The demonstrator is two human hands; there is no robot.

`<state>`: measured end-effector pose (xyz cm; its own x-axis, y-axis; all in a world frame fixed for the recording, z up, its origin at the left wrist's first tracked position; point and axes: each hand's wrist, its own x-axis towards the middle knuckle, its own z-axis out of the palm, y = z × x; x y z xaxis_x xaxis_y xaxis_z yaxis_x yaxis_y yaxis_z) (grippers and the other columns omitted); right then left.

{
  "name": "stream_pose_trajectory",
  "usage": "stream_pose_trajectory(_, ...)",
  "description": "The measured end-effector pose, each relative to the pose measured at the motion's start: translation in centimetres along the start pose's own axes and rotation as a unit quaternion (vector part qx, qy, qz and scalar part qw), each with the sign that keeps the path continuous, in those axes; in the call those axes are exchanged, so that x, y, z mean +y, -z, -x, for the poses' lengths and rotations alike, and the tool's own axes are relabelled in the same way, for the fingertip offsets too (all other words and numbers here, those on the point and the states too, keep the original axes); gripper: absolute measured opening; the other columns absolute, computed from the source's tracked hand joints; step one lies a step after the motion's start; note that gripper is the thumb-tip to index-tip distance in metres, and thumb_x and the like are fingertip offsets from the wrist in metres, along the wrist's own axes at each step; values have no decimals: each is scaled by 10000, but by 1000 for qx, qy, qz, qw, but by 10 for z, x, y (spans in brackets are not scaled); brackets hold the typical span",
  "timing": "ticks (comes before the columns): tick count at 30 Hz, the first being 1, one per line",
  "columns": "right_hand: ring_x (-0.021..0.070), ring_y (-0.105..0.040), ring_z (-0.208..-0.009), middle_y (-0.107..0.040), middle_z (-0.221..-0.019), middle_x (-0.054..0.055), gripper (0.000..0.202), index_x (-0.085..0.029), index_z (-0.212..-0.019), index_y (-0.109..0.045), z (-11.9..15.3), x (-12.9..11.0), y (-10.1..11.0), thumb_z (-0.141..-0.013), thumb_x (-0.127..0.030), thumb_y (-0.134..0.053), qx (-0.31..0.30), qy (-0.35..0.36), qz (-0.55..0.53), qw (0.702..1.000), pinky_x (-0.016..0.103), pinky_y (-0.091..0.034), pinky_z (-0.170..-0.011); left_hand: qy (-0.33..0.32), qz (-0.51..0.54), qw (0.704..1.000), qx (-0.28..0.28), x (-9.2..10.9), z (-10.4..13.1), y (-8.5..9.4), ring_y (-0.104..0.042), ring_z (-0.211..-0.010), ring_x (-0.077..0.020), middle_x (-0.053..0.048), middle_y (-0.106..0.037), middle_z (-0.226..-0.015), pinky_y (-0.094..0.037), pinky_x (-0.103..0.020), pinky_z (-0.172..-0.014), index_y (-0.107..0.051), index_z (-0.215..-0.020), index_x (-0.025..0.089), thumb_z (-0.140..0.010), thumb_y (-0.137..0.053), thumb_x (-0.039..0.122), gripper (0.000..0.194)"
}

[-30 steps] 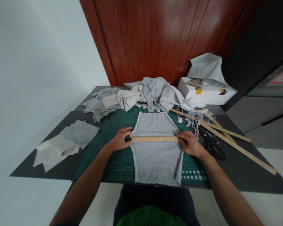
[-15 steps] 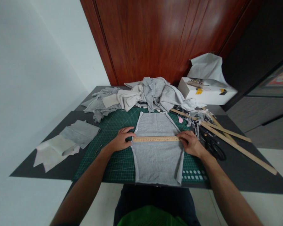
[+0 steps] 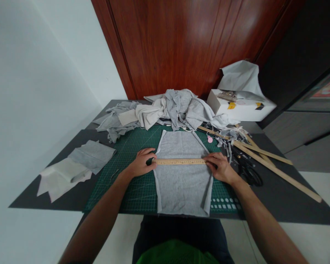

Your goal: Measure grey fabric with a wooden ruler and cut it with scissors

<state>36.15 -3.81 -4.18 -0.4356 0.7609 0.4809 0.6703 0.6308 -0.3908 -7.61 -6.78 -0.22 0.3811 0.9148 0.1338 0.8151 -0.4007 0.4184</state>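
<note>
A grey piece of fabric (image 3: 183, 183) lies flat on the green cutting mat (image 3: 132, 183) in front of me. Across its middle lies a short wooden ruler (image 3: 180, 161), running left to right. My left hand (image 3: 141, 163) grips the ruler's left end at the fabric's left edge. The right end is held down by my right hand (image 3: 220, 167) at the fabric's right edge.
A heap of grey and cream fabric (image 3: 170, 110) fills the back of the mat. Black scissors (image 3: 249, 172) and long wooden rulers (image 3: 275, 170) lie to the right. A white box (image 3: 240, 106) stands back right. Folded fabric pieces (image 3: 77, 165) lie at the left on the dark table (image 3: 286, 205).
The ruler and both hands have shifted slightly to the left across the fabric. Nothing was picked up or let go.
</note>
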Motion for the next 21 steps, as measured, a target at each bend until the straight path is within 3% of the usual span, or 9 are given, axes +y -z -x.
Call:
stream_pose_trajectory(5, 311, -669, -1073, -768, -1135, 102, 246, -279, -1139, -789, 0, 5, 4, -954, -291, -626, -5, -14, -10, 1000, 540, -539, -966, 3, 7, 1000, 14, -5, -2, -2, -522, -1410, -310, -89, -615, -1462, -361, -532, -1199, -751, -1025, 259, -906, -657, 361, 182)
stream_pose_trajectory(11, 302, -687, -1057, -774, -1108, 100, 233, -257, -1119, -782, 2, 20, 14, -939, -339, -658, -8, -22, -17, 1000, 533, -532, -995, -12, 18, 999, 38, -11, -5, 0, -565, -1378, -294, -88, -733, -1223, -422, -492, -1185, -736, -992, 237, -907, -639, 319, 153)
stream_pose_trajectory(21, 323, -684, -1138, -750, -1223, 100, 234, -279, -1120, -809, 9, 35, 20, -945, -354, -672, -16, -30, 4, 999, 578, -532, -1036, -15, -11, 999, 41, -5, -3, 2, -575, -1368, -293, -90, -723, -1278, -425, -498, -1193, -741, -949, 237, -906, -643, 309, 130)
